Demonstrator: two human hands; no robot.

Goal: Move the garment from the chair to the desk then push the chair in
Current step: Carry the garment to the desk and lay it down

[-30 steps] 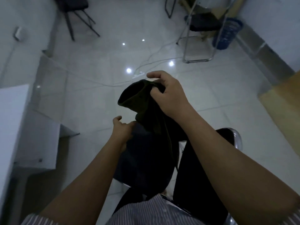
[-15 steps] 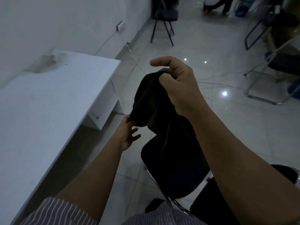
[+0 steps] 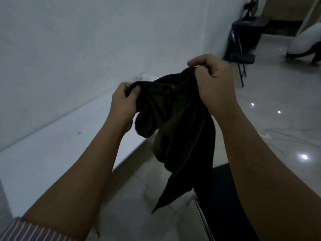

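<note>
A dark garment (image 3: 175,122) hangs in the air between both hands, its lower end trailing down over the chair. My left hand (image 3: 124,103) grips its left top edge. My right hand (image 3: 214,84) is closed on its right top edge, held a little higher. The white desk (image 3: 57,150) runs along the wall to the left, its near edge just below and left of the garment. The black chair (image 3: 224,197) with a metal frame stands at the lower right, partly hidden behind my right forearm.
A white wall rises behind the desk. A second black chair (image 3: 243,54) stands by the wall at the far right. A white bag-like shape (image 3: 307,42) lies on the glossy tiled floor beyond it. Cables (image 3: 286,138) run across the floor at right.
My view has swung left toward the desk and wall. My left hand, which was loose below the garment, now grips its top edge, and both hands have lifted it higher.
</note>
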